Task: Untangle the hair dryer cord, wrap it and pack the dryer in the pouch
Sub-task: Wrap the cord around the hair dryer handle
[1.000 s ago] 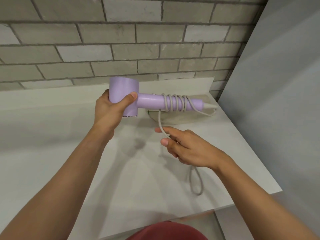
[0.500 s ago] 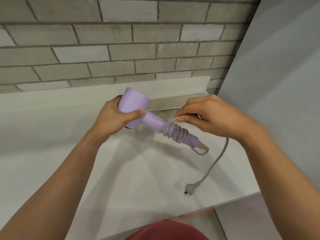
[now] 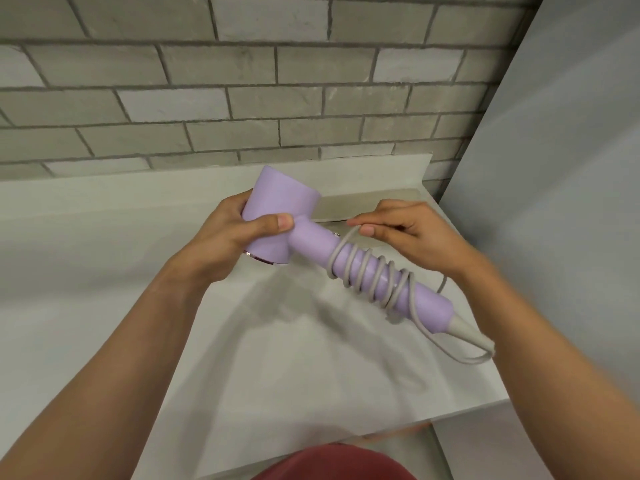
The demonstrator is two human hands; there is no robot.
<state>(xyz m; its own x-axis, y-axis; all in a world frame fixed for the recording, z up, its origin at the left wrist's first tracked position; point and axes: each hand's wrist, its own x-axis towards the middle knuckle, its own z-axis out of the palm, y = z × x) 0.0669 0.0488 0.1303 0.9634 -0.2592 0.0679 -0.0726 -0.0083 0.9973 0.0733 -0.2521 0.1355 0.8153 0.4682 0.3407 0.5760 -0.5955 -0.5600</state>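
Left hand (image 3: 221, 244) grips the lilac plastic hair dryer's (image 3: 311, 242) barrel; right hand (image 3: 412, 233) pinches the grey cord (image 3: 367, 275) coiled round its handle, above the white counter's (image 3: 104, 306) far right corner.

pouch (image 3: 363, 206) mostly hidden behind dryer (image 3: 311, 242) and right hand (image 3: 412, 237); cord (image 3: 337, 252) disappears behind that wrist

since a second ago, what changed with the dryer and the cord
The right hand rose from below the hair dryer to above it, pinching the cord and laying more turns round the handle. The dryer tilted from level to handle down and right. The left hand grips the dryer as before; the pouch still lies on the counter.
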